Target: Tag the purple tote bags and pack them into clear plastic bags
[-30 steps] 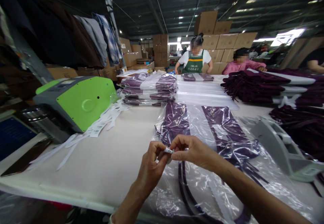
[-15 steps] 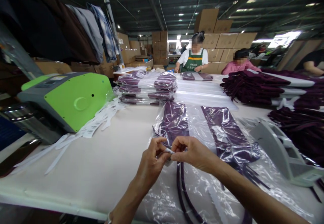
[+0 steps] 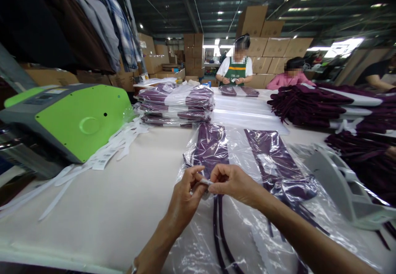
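Observation:
My left hand (image 3: 187, 191) and my right hand (image 3: 233, 183) meet at the centre, fingers pinched on a small white label (image 3: 206, 181) held between them. Below and beyond them lies a purple garment (image 3: 212, 144) in a clear plastic bag (image 3: 198, 232), with white paper between its two purple parts. Two dark purple straps (image 3: 218, 232) run from under my hands towards the front edge.
A green and grey machine (image 3: 102, 119) stands at left, beside white label strips (image 3: 103, 157). Bagged garments (image 3: 176, 105) are stacked behind. Purple garments (image 3: 309, 105) and a grey dispenser (image 3: 337, 187) are at right. A person in a green apron (image 3: 237, 71) stands across the table.
My hands stay together on the label, with slight finger movement. The view has shifted a little, so the machine sits further left. The aproned person's hands have come closer together.

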`<act>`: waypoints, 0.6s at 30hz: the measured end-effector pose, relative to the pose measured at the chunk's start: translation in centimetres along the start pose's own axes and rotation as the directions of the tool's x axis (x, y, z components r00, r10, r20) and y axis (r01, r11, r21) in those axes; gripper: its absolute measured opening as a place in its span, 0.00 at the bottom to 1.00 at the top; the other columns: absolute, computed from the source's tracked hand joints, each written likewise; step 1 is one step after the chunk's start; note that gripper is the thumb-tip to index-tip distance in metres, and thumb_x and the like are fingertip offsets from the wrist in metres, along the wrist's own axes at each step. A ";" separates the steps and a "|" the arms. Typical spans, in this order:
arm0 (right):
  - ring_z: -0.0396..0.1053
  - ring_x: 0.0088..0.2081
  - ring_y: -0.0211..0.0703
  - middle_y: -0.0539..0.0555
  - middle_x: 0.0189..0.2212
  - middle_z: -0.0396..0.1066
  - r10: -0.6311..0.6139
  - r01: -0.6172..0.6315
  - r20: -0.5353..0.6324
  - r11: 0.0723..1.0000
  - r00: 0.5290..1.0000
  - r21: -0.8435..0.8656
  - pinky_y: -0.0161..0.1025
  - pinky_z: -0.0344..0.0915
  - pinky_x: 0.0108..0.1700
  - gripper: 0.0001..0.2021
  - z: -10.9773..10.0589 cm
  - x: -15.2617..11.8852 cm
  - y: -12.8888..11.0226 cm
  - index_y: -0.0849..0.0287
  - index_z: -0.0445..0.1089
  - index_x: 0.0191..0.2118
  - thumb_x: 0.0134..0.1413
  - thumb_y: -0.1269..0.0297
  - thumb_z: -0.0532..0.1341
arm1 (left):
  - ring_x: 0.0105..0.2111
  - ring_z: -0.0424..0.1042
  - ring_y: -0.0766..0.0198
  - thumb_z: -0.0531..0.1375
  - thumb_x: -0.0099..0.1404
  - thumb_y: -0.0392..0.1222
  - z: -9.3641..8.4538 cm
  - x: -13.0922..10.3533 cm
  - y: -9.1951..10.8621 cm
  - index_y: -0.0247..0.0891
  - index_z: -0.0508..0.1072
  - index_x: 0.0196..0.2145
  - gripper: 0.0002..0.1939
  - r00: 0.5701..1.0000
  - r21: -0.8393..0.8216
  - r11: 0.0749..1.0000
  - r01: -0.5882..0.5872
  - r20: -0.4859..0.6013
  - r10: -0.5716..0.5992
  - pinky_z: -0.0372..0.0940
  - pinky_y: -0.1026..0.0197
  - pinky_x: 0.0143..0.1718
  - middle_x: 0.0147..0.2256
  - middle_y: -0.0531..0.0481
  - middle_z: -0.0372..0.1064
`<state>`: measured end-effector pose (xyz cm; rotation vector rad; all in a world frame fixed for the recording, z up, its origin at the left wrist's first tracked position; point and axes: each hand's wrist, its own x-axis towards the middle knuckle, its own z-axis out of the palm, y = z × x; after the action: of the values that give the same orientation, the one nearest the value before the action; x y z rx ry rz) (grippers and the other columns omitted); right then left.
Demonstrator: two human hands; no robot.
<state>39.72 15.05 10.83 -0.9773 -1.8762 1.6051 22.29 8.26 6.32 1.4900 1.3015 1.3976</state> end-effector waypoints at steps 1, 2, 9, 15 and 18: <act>0.61 0.26 0.33 0.45 0.23 0.66 0.007 -0.007 -0.001 1.000 1.000 -0.009 0.33 0.55 0.30 0.07 0.0 0.0 0.0 0.60 0.69 0.28 0.45 0.68 0.67 | 0.33 0.73 0.67 0.60 0.67 0.40 0.0 0.1 0.0 0.44 0.64 0.53 0.18 1.000 0.010 1.000 0.005 -0.001 -0.005 0.68 0.63 0.37 0.33 0.57 0.71; 0.61 0.26 0.33 0.45 0.23 0.66 0.014 -0.014 -0.005 1.000 1.000 -0.021 0.32 0.55 0.29 0.06 0.0 0.0 0.0 0.60 0.69 0.28 0.44 0.69 0.67 | 0.32 0.73 0.67 0.60 0.67 0.40 0.1 0.3 -0.1 0.43 0.64 0.53 0.18 1.000 0.019 1.000 0.009 -0.001 -0.009 0.67 0.63 0.37 0.32 0.57 0.71; 0.59 0.25 0.32 0.44 0.22 0.66 0.026 -0.028 -0.017 0.995 1.000 -0.101 0.31 0.54 0.28 0.06 -0.3 -0.1 -0.4 0.60 0.70 0.28 0.43 0.70 0.68 | 0.31 0.73 0.66 0.62 0.65 0.40 0.1 1.0 -0.4 0.43 0.65 0.54 0.20 0.999 0.039 0.998 0.050 0.019 -0.050 0.66 0.63 0.37 0.31 0.58 0.70; 0.59 0.25 0.32 0.43 0.21 0.64 0.017 -0.027 -0.060 0.987 0.998 -0.160 0.32 0.53 0.27 0.05 -0.3 0.1 -0.7 0.59 0.70 0.29 0.44 0.71 0.66 | 0.29 0.70 0.66 0.63 0.62 0.40 0.1 1.3 -0.4 0.43 0.67 0.52 0.20 0.996 0.050 0.995 0.091 -0.007 -0.091 0.65 0.64 0.36 0.29 0.59 0.69; 0.60 0.25 0.32 0.43 0.22 0.65 -0.006 -0.008 -0.088 0.987 0.996 -0.158 0.32 0.54 0.27 0.06 -0.5 0.5 -0.3 0.59 0.71 0.33 0.46 0.70 0.66 | 0.29 0.69 0.66 0.63 0.63 0.42 0.0 1.6 -0.5 0.41 0.72 0.44 0.12 0.992 0.075 0.989 0.127 0.016 -0.129 0.62 0.65 0.34 0.29 0.57 0.70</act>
<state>39.71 15.77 11.18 -1.0972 -1.9652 1.4061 22.01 9.89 6.27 1.4384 1.4241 1.2610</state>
